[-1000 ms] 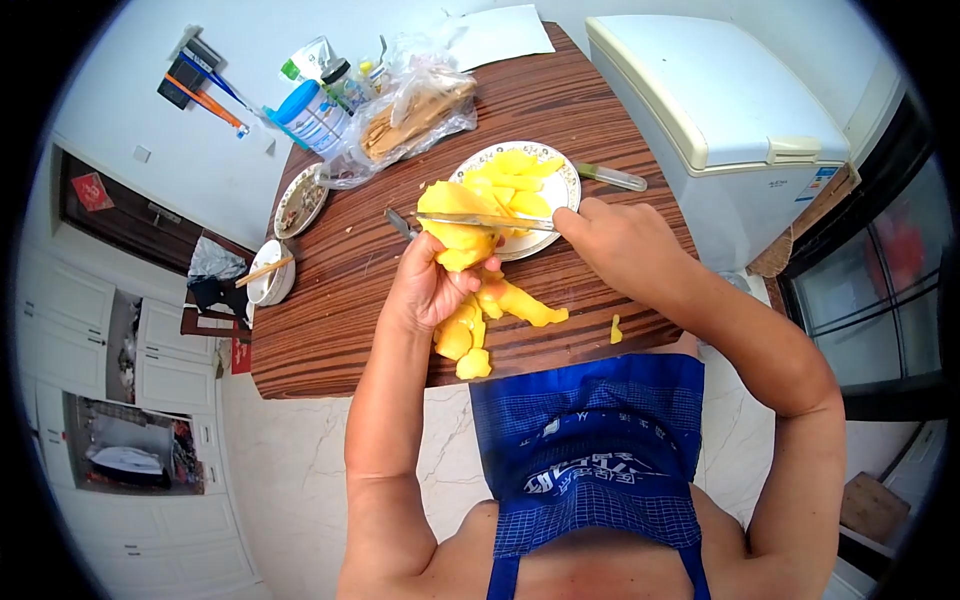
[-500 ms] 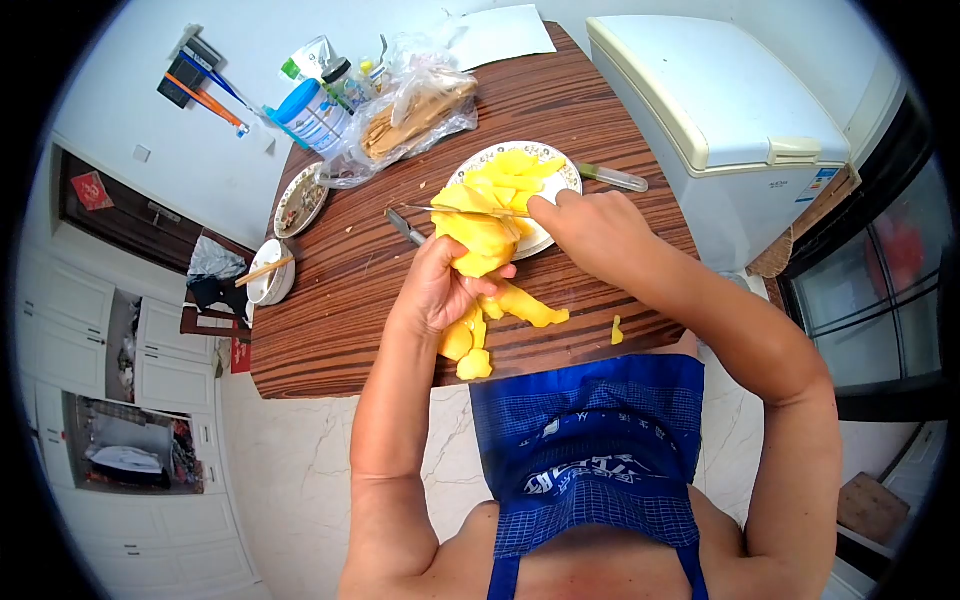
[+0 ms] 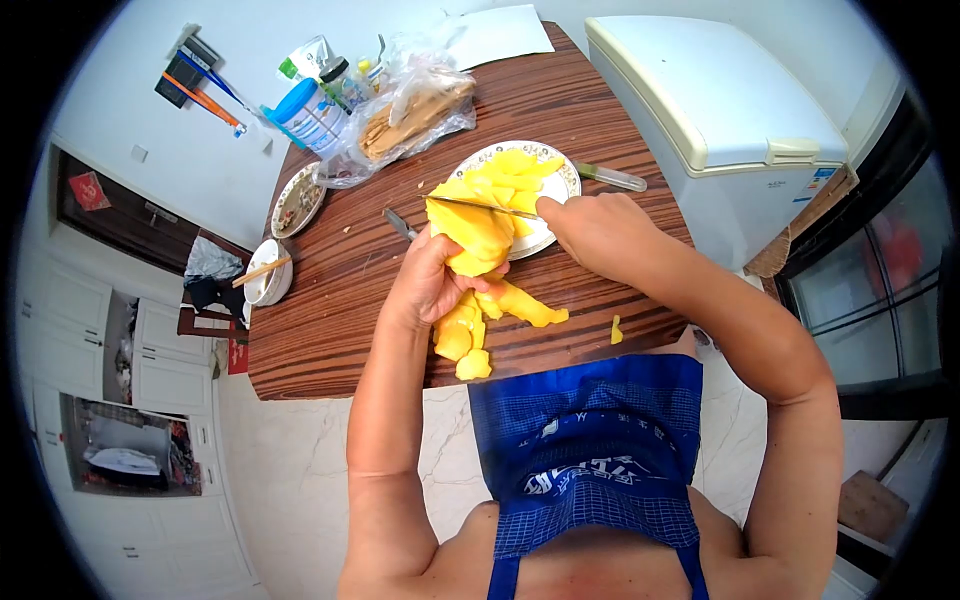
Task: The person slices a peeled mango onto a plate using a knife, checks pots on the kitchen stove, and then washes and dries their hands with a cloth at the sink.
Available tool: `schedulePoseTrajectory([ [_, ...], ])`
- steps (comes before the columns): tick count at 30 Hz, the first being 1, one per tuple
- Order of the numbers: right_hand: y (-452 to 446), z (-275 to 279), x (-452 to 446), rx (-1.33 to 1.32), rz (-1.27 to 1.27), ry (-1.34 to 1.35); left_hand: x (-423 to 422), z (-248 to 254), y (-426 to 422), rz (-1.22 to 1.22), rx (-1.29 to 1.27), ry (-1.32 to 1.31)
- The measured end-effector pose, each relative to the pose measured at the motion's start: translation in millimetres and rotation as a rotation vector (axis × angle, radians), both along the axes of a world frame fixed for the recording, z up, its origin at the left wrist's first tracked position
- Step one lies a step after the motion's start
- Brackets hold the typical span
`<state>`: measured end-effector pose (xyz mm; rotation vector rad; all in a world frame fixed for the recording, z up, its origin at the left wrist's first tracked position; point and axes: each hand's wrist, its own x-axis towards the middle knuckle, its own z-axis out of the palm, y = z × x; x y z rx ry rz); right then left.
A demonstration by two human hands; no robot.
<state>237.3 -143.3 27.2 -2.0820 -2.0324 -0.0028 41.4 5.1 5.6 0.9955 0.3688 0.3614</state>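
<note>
My left hand (image 3: 428, 285) is closed around a large peeled yellow fruit, which looks like a mango (image 3: 475, 238), and holds it up over the near side of the plate. A knife (image 3: 490, 206) is gripped in my right hand (image 3: 595, 230), its blade lying across the upper part of the fruit. Behind it, a patterned white plate (image 3: 546, 240) carries several cut yellow pieces (image 3: 515, 163). Yellow peelings (image 3: 527, 305) lie on the table below my left hand, with one small scrap (image 3: 616, 330) off to the right.
On the wooden table (image 3: 340, 330), a grey-handled utensil (image 3: 399, 223) lies left of the fruit and a green-and-clear handle (image 3: 615, 178) right of the plate. A bowl with chopsticks (image 3: 268, 285), a dish (image 3: 300, 200) and a plastic bag (image 3: 415, 115) stand further left. A white freezer (image 3: 720, 90) borders the right.
The knife blade has shifted slightly right and tilted, its tip pointing more up to the left. My left hand and the fruit have moved a little left.
</note>
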Motion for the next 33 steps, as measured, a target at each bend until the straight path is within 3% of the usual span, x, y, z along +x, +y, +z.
schedulePoseTrajectory([
  [13,10.0,6.4,4.3,-0.040,-0.048,0.014,-1.2,25.4,0.8,0.039,0.137,-0.014],
  [21,1.9,6.8,13.6,-0.068,-0.081,0.463,-6.9,7.7,4.1,0.111,0.054,-0.116],
  [28,-14.8,-4.0,13.4,-0.074,-0.019,0.559,-6.3,-1.1,8.0,0.221,-0.134,-0.208],
  [31,-20.4,-3.6,8.2,-0.023,0.018,0.582,-3.1,-8.0,10.1,0.298,-0.091,-0.251],
  [33,-26.9,7.6,0.5,-0.148,-0.053,0.833,0.7,-5.9,7.3,0.332,-0.050,-0.261],
])
